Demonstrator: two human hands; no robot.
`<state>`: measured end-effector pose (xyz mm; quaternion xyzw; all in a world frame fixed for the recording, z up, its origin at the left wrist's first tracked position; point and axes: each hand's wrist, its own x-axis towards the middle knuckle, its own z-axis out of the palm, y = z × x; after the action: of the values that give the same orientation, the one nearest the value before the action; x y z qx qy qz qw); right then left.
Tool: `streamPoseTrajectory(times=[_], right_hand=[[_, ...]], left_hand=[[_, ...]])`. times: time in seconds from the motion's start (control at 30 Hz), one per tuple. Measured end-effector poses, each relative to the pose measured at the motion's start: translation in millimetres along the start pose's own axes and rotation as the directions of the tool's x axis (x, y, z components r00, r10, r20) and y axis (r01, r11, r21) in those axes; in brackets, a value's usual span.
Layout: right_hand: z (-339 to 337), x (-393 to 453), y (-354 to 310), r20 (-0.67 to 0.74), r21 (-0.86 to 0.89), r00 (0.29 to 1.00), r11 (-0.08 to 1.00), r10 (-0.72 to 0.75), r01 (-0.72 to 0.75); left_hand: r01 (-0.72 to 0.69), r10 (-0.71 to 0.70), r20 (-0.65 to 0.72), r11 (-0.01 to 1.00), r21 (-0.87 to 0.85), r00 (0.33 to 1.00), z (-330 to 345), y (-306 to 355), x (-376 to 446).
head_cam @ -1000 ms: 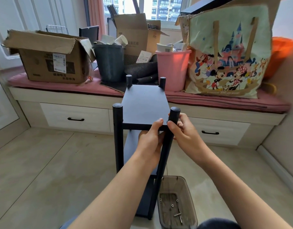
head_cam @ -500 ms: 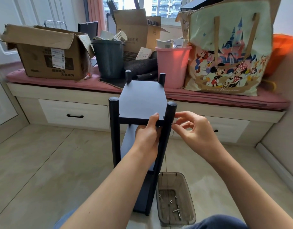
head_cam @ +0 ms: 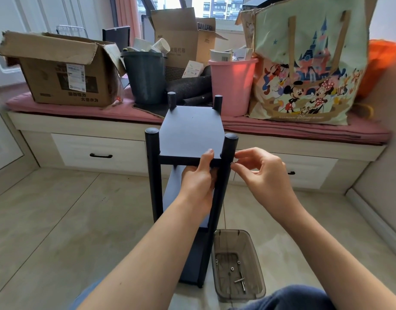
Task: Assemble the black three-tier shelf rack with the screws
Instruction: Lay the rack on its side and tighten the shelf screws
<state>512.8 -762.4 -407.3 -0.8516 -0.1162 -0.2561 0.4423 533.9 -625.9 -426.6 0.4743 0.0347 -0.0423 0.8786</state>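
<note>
The black three-tier rack (head_cam: 190, 128) stands upright on the tiled floor in front of me. My left hand (head_cam: 199, 182) grips the front edge of its top shelf, thumb on top, right beside the near right post (head_cam: 229, 148). My right hand (head_cam: 259, 173) is at the right side of that post at shelf height, thumb and forefinger pinching a small screw (head_cam: 231, 163) against it. A clear brown plastic tray (head_cam: 257, 271) on the floor by the rack's foot holds several screws and a hex key (head_cam: 241, 281).
Behind the rack runs a window seat with a pink cushion (head_cam: 80, 108) and drawers (head_cam: 101, 151). On it stand a cardboard box (head_cam: 65, 72), a dark bin (head_cam: 145, 77), a pink bin (head_cam: 232, 86) and a cartoon tote bag (head_cam: 304, 63). My knee (head_cam: 288, 298) is at bottom right.
My right hand let go of the near right post and moved to its right side at shelf height, fingertips now pinched there. My left hand stayed on the top shelf's front edge.
</note>
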Motion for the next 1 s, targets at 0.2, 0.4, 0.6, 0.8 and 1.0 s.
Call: streamPoseTrajectory(times=[0.2, 0.4, 0.6, 0.8, 1.0], right_hand=[[-0.1, -2.9, -6.1, -0.03, -0.084, 0.999, 0.996, -0.023, 0.021], [-0.1, -3.9, -6.2, -0.037, -0.036, 0.999, 0.999, 0.02, -0.021], [1.5, -3.6, -8.1, -0.024, -0.023, 0.999, 0.999, 0.032, -0.032], [2.0, -3.9, -6.2, -0.021, 0.059, 0.994, 0.992, 0.11, -0.108], [2.1, -4.3, -7.6, -0.017, 0.019, 0.996, 0.996, 0.084, -0.083]], left_hand=[[-0.004, 0.004, 0.005, 1.0, 0.006, 1.0, -1.6, -2.7, 2.6], [-0.012, 0.012, 0.007, 1.0, 0.008, 1.0, -3.9, -5.0, 5.8], [-0.022, 0.022, -0.007, 1.0, -0.005, 1.0, -1.6, -5.4, 5.9], [-0.037, 0.037, 0.0, 0.999, -0.026, 0.999, -1.4, -4.9, 5.2], [-0.045, 0.044, -0.014, 0.999, -0.028, 0.999, 0.9, -4.7, 4.5]])
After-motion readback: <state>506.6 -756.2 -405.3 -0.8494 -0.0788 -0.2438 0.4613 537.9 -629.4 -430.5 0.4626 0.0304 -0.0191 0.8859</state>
